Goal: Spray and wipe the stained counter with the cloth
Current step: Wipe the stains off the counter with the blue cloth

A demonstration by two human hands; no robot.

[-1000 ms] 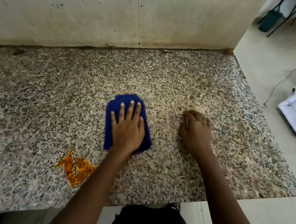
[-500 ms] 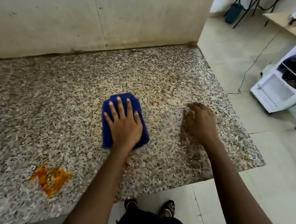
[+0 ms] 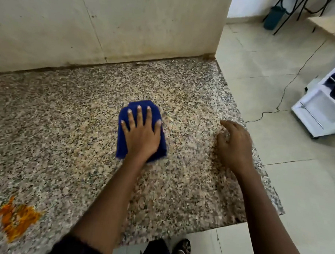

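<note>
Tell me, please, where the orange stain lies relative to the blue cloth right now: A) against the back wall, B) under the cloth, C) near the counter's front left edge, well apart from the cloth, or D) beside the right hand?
C: the orange stain sits by the counter's front left edge, well clear of the blue cloth pressed flat under the left hand.

1. Cream wall [image 3: 129,24] at back, scuffed, w/ vertical seams.
2. Pale tile floor [image 3: 295,191] on right.
3. Thin black cable [image 3: 285,90] across tiles.
4. White cabinet [image 3: 322,111] far right.
5. Green bin [image 3: 273,17] top right, by black frame legs.
</note>
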